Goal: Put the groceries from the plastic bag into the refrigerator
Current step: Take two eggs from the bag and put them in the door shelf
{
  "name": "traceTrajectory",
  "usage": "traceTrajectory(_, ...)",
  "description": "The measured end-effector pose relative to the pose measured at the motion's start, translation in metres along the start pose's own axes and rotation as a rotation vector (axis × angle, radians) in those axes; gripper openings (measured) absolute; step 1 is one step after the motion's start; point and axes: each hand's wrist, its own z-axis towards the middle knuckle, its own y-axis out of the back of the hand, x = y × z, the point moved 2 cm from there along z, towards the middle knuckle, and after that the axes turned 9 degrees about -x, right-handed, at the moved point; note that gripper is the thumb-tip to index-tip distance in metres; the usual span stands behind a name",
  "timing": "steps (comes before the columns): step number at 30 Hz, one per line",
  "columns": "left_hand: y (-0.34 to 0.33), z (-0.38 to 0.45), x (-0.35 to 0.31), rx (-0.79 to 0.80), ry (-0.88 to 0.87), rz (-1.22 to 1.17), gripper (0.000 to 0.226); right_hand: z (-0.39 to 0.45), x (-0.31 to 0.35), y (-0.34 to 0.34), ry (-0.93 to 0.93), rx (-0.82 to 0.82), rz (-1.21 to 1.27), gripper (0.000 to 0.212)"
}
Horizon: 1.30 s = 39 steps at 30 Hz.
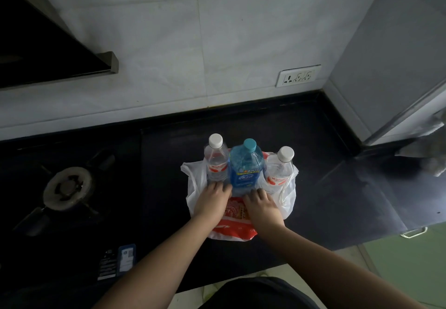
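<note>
Plastic bag (288, 200), white with red print, lies flattened on the dark countertop (313, 176), right of the gas burner (68, 188). 3 bottles stand upright on it in a row: left clear bottle (216, 161) with white cap, blue bottle (246, 166) with teal cap in the middle, right clear bottle (280, 168) with white cap. Blue one touches or nearly touches both neighbours.

Left hand (212, 200) lies palm down on the bag, fingers loosely spread, tips at the base of the left clear bottle and the blue bottle. Right hand (261, 203) is also palm down, fingers spread, tips at the base of the blue bottle. Neither hand is wrapped around anything; can't tell whether the fingertips pinch bag film.

Refrigerator (391, 67), grey, stands at the right edge of the counter, door closed. Wall socket (298, 76) on the tiled wall behind.
</note>
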Motion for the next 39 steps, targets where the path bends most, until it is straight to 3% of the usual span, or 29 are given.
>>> traceTrajectory(8,0.000,-0.010,-0.002,-0.018,0.024,-0.073,0.032,-0.005,-0.004,0.000,0.008,0.025,0.025,0.048)
traceTrajectory(14,0.015,-0.018,-0.002,-0.106,0.216,-0.406,0.040,-0.016,-0.006,0.009,0.028,-0.032,0.101,0.049)
traceTrajectory(18,0.038,-0.029,-0.004,-0.133,0.407,-0.704,0.035,-0.023,-0.001,0.031,-0.073,-0.135,0.434,0.046)
traceTrajectory(20,0.052,-0.035,-0.005,-0.064,0.547,-0.893,0.034,-0.025,0.005,0.046,-0.148,-0.147,0.595,0.048)
traceTrajectory(25,0.079,-0.053,0.000,-0.028,0.775,-1.376,0.038,-0.028,0.021,0.086,-0.461,-0.054,1.047,0.035)
traceTrajectory(28,0.096,-0.064,0.006,-0.048,0.806,-1.611,0.051,-0.032,0.032,0.102,-0.602,0.008,1.424,0.027)
traceTrajectory(32,0.128,-0.080,0.011,-0.087,0.787,-1.750,0.064,-0.038,0.048,0.122,-0.682,0.127,1.951,0.040)
traceTrajectory(34,0.148,-0.086,0.013,-0.105,0.757,-1.786,0.070,-0.041,0.059,0.133,-0.678,0.188,2.068,0.043)
traceTrajectory(39,0.194,-0.101,0.016,-0.143,0.694,-1.858,0.056,-0.043,0.088,0.157,-0.652,0.285,2.222,0.040)
